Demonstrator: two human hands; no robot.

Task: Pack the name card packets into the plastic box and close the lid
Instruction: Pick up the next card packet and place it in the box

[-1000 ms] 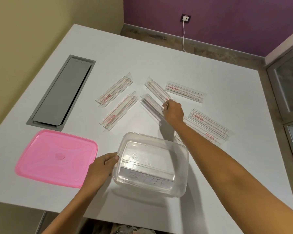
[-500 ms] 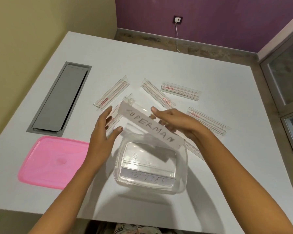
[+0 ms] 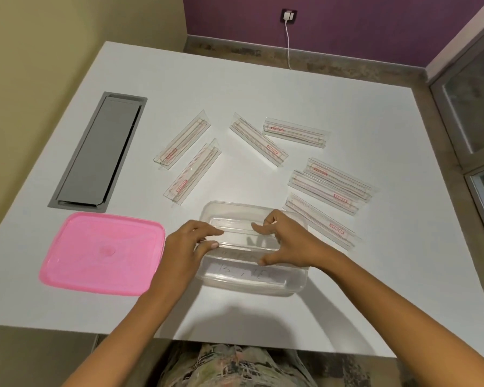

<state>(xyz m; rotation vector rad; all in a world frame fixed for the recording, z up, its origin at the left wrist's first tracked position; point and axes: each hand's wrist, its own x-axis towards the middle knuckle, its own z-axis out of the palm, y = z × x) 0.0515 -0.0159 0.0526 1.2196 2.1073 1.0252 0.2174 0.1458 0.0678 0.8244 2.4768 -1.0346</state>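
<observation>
At the near edge of the counter (image 3: 263,88), both hands work inside the clear plastic box (image 3: 296,283). Left hand (image 3: 183,247) and right hand (image 3: 287,241) each pinch one end of a name card packet (image 3: 236,243), thumb below and fingers above, grip narrow and closed on it; the packet lies level across the box at about rim height, apparently being lowered in. One packet with handwritten lettering (image 3: 243,275) already rests on the box floor toward the near wall.

Pink lid (image 3: 101,252) lies flat on the counter just left of the box, not yet fitted.

Farther out, seven packets are unpacked: three close together to the right (image 3: 336,188), two in the centre beyond the box (image 3: 294,132), two to the left (image 3: 190,170).

Judgement: task early. One packet in, a second going in, seven left, lid closing not started.

Grey cable hatch (image 3: 98,152) sits at far left.
</observation>
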